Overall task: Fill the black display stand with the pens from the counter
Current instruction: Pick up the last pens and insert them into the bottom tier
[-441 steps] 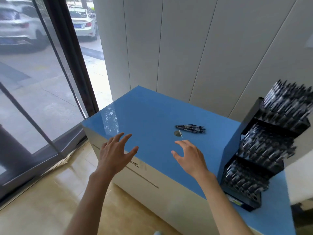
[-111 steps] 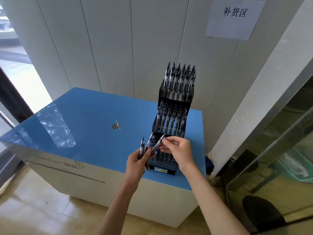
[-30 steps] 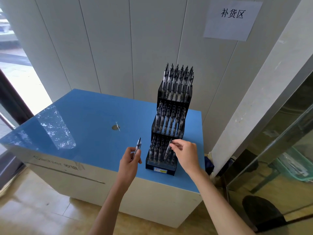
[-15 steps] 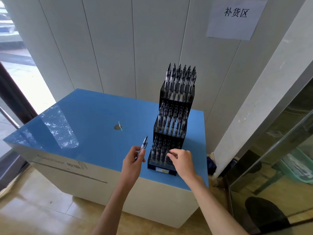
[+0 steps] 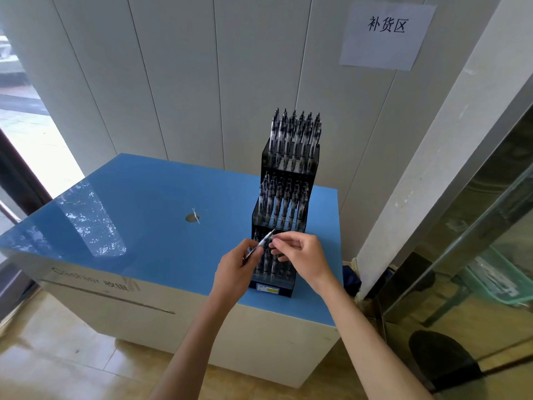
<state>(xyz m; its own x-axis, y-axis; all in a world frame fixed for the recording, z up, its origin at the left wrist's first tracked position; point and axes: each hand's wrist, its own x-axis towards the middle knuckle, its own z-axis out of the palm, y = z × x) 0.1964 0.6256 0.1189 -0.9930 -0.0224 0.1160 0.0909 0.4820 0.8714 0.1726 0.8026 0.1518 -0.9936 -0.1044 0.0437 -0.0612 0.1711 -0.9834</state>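
The black display stand (image 5: 261,215) rises in three stepped tiers at the right end of the blue counter (image 5: 138,203), each tier packed with upright pens. One clear pen with black trim (image 5: 261,246) lies slanted just in front of the lowest tier. My left hand (image 5: 235,268) grips its lower end. My right hand (image 5: 300,258) pinches its upper end with thumb and forefinger. Both hands hide part of the bottom tier.
A small round hole (image 5: 191,217) sits in the middle of the counter top. White wall panels stand behind, with a paper sign (image 5: 386,34) at upper right. A glass door frame (image 5: 461,203) runs down the right side; a window lies at far left.
My right hand has left the bottom tier and come up to the pen in my left hand; both hands now hold that pen in front of the stand.
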